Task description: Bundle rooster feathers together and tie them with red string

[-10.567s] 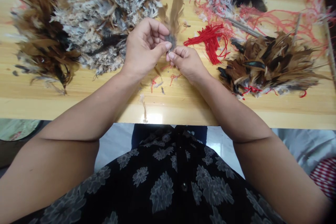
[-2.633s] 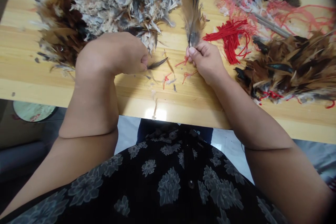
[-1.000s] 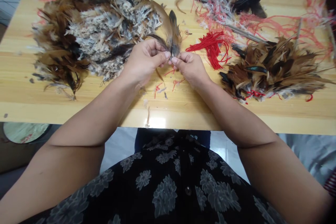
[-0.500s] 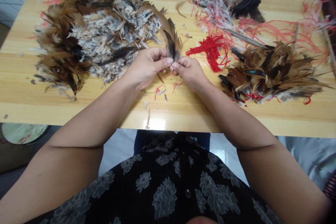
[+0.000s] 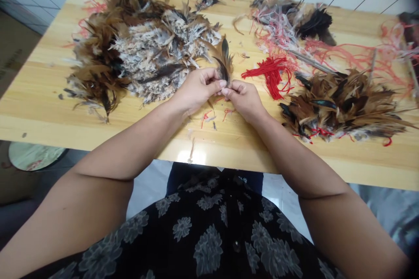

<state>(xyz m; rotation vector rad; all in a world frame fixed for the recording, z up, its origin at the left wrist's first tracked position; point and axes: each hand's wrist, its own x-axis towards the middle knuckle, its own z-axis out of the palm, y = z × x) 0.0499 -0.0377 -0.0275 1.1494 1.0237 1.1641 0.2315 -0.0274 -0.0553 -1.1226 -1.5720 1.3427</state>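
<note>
Feather bunch: is standing upright above the point where both hands are meeting, quills down, brown and black tips fanning toward 12 o'clock.
Left hand: is clamping thumb and forefinger on the quill end of the feather bunch from the 9 o'clock side; the other fingers are curling inward.
Right hand: is pinching the same quill end from the 3 o'clock side, its fingertips touching those of the left hand.
Table: pale wood, is carrying all the material; its near edge is running past 6 o'clock of the hands.
Large feather pile: is lying at 10 o'clock of the hands, brown at the outer rim, grey-white at the centre, its near edge just beside the left hand.
Red thread skein: is lying at 2 o'clock of the right hand, near but apart.
Small feather pile: is lying at 3 o'clock of the right hand, dark brown, with red thread showing at its near end.
Pink string tangle: is spreading at 1 o'clock toward the far edge, mixed with dark feathers.
Thread scraps: are lying on the table at 6 o'clock, just below the hands.
</note>
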